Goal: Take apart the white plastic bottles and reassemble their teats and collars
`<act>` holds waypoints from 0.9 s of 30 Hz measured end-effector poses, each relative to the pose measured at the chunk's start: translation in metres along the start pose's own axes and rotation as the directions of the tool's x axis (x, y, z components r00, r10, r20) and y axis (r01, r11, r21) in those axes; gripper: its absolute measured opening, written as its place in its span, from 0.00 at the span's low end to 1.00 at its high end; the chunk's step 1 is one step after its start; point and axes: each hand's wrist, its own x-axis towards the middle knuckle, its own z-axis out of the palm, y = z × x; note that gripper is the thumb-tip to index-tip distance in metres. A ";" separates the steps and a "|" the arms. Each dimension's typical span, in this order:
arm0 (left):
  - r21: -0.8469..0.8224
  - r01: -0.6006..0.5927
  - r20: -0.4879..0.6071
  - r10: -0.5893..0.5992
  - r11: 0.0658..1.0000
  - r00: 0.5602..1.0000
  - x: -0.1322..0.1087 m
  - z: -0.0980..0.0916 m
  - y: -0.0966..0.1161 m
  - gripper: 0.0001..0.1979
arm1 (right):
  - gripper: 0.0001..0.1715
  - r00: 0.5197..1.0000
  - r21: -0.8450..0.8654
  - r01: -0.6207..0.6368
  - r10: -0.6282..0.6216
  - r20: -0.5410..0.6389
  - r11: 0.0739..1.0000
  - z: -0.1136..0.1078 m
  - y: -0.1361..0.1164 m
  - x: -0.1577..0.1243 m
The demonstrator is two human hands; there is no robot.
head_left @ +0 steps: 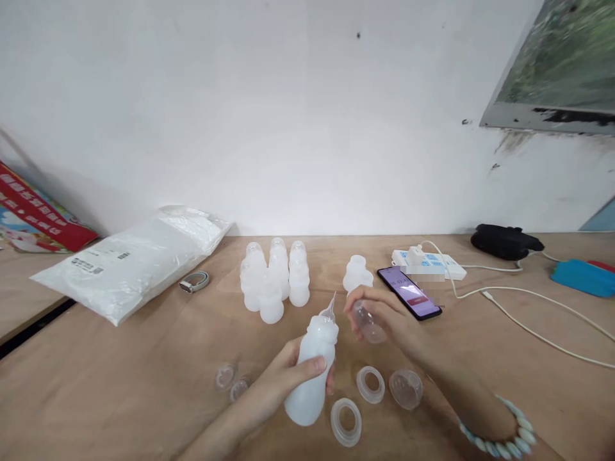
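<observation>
A frosted white squeeze bottle [307, 390] leans in my left hand [293, 374], whose fingers wrap round its body. A clear pointed nozzle [328, 310] sticks up from the bottle's top. Just right of the nozzle, my right hand [379, 310] is closed on a clear dome cap [369, 325], apart from the bottle. Below that hand lie two translucent rings, an upper ring [359, 384] and a lower ring [333, 422], with another clear dome cap [406, 389] beside them. Two small clear pieces [225, 376] rest left of my left forearm.
Several capped white bottles [271, 301] stand together toward the wall. More white bottles [356, 272] stand behind my right hand. A phone [408, 293], a power strip [451, 266] and cables lie to the right. A white plastic parcel [139, 262] and a watch [194, 282] lie left.
</observation>
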 end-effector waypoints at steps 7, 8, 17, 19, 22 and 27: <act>-0.177 0.140 0.237 -0.095 0.974 0.967 -0.001 0.001 -0.017 0.29 | 0.21 0.972 0.055 -0.136 0.123 0.200 0.989 0.017 0.011 -0.004; -0.168 0.145 0.247 -0.100 0.975 0.964 0.000 0.001 -0.018 0.29 | 0.20 0.975 0.055 -0.130 0.118 0.186 0.990 0.018 0.012 -0.005; 0.025 -0.017 0.030 0.016 1.000 0.999 0.003 0.006 -0.012 0.30 | 0.22 0.987 -0.034 -0.062 0.066 0.147 0.997 0.012 0.011 -0.004; 0.030 -0.030 0.002 0.030 0.999 1.000 0.006 0.005 -0.013 0.30 | 0.23 0.991 -0.067 -0.071 0.078 0.111 0.995 0.001 0.009 -0.002; 0.015 -0.017 0.003 0.017 1.000 1.000 0.008 0.005 -0.016 0.31 | 0.17 0.992 0.086 0.025 -0.013 -0.128 0.996 -0.014 0.009 0.002; 0.036 -0.005 0.030 0.004 0.999 1.000 0.004 0.011 -0.020 0.32 | 0.18 0.938 0.386 0.274 -0.155 -0.311 0.881 -0.002 0.012 0.004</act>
